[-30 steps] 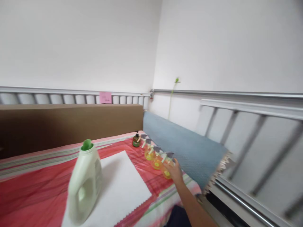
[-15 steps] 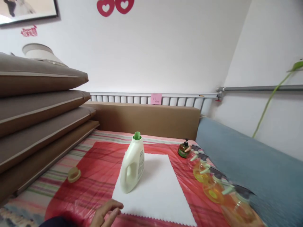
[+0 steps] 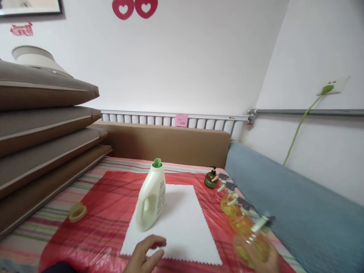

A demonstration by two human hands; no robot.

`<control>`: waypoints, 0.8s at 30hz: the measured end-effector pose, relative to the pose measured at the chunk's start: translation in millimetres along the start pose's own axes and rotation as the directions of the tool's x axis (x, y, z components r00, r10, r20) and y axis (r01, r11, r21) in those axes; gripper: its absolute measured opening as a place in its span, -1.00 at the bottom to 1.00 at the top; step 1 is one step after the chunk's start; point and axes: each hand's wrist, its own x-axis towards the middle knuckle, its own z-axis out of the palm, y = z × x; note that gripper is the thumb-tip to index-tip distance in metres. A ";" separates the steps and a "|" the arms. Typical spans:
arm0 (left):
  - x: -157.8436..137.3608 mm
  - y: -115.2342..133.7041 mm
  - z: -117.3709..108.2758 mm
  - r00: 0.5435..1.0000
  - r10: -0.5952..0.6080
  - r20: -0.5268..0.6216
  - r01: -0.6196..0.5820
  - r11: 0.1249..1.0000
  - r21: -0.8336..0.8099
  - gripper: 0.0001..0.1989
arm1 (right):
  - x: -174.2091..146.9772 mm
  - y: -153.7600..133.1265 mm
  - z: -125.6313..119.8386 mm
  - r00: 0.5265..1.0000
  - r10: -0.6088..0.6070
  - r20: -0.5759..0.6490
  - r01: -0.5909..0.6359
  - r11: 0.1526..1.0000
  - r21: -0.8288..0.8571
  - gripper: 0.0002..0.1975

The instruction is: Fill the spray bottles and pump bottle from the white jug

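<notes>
My right hand point(image 3: 265, 261) is wrapped round the nearest spray bottle point(image 3: 251, 244), a clear round one with yellow liquid; motion blurs both. Fingers apart and bent, my left hand point(image 3: 146, 253) holds nothing and hovers by the near edge of a white sheet with zigzag edges point(image 3: 182, 227). On that sheet stands a white detergent jug point(image 3: 150, 201) with a handle, uncapped, its green spout showing. Several more spray bottles point(image 3: 229, 204) with grey heads and pale green triggers stand in a row on the right. Far left lies a translucent cap point(image 3: 77, 212).
Behind the spray bottles stands a dark green pump bottle point(image 3: 211, 179). Red plastic film point(image 3: 96, 197) covers the striped cloth point(image 3: 36, 223). Stacked cushions point(image 3: 48, 121) rise at left, a brown padded board point(image 3: 165, 146) at the back, a blue-grey panel point(image 3: 270, 182) at right.
The view has turned slightly right. My left hand has moved right, over the sheet's near edge. The nearest spray bottle has shifted left toward the sheet in my right hand.
</notes>
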 end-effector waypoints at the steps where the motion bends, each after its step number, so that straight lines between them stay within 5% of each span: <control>1: 7.9 8.1 4.0 1.000 0.002 -0.008 -0.003 1.000 -0.025 -0.66 | -17.5 -7.3 8.8 0.998 0.041 0.050 -0.042 0.999 0.011 -0.23; 3: 23.6 26.4 10.4 1.000 0.008 0.006 -0.007 0.991 -0.135 -0.60 | -55.9 -24.8 26.8 0.965 -0.003 0.263 -0.043 0.985 0.169 -0.22; 5: 35.6 44.1 12.4 0.996 0.013 0.092 0.014 0.957 -0.290 -0.57 | -92.1 -46.0 41.9 0.860 -0.098 0.501 -0.108 0.924 0.367 -0.24; 8: 40.6 63.0 4.4 0.965 0.085 0.247 0.046 0.875 -0.481 -0.55 | -131.3 -81.2 52.7 0.551 -0.251 0.796 -0.329 0.811 0.483 -0.26; 10: 35.7 70.1 -5.4 0.928 0.140 0.346 0.077 0.835 -0.545 -0.55 | -146.0 -102.4 53.7 0.344 -0.326 0.880 -0.449 0.766 0.459 -0.29; 12: 27.7 73.8 -14.3 0.897 0.166 0.411 0.108 0.818 -0.566 -0.56 | -154.2 -117.0 54.4 0.224 -0.352 0.909 -0.541 0.731 0.416 -0.25; 14: 20.8 74.9 -19.8 0.909 0.169 0.382 0.094 0.808 -0.581 -0.59 | -158.9 -122.1 57.9 0.181 -0.347 0.920 -0.602 0.701 0.383 -0.22; 18: 16.6 72.6 -20.6 0.975 0.140 0.170 0.003 0.765 -0.644 -0.66 | -168.9 -107.8 70.6 0.232 -0.268 0.935 -0.744 0.570 0.348 -0.36; 19: 16.9 72.0 -20.0 0.982 0.134 0.133 -0.014 0.755 -0.656 -0.67 | -172.1 -102.0 73.0 0.205 -0.239 0.949 -0.795 0.525 0.304 -0.38; 22: 18.3 71.7 -19.0 0.985 0.135 0.107 -0.032 0.754 -0.656 -0.69 | -182.0 -87.4 76.3 0.004 -0.206 0.978 -0.889 0.447 0.098 -0.29; 24: 19.4 72.0 -19.8 0.981 0.136 0.136 -0.018 0.769 -0.639 -0.67 | -186.8 -81.2 76.7 -0.020 -0.195 0.981 -0.920 0.387 0.058 -0.26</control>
